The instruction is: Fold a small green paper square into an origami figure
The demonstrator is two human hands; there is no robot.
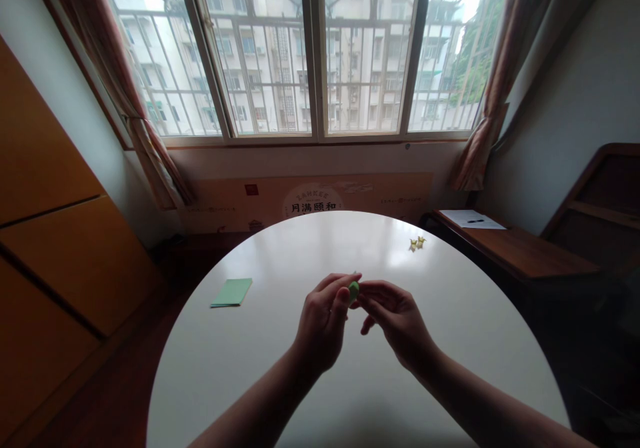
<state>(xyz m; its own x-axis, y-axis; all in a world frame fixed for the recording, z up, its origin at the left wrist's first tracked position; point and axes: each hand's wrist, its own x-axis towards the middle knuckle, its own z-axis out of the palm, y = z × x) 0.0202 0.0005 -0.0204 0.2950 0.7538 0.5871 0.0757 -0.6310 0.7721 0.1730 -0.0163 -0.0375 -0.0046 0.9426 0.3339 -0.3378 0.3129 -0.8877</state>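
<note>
Above the middle of the white table, my left hand (327, 315) pinches a small piece of folded green paper (354, 291) between thumb and fingers. My right hand (393, 308) meets it from the right, its fingertips closed at the paper's right edge. Fingers cover much of the paper, so its full shape is hidden. A stack of light green square paper (233, 293) lies flat on the table, left of my hands. Farther off to the right sit small yellowish folded pieces (417, 243), close together.
The round white table (240, 381) has its curved far edge near the window wall. At the right stands a brown wooden side table (540, 251) bearing white paper sheets (457, 219) and a dark pen (475, 221). Orange-brown cabinets (70, 261) are on the left.
</note>
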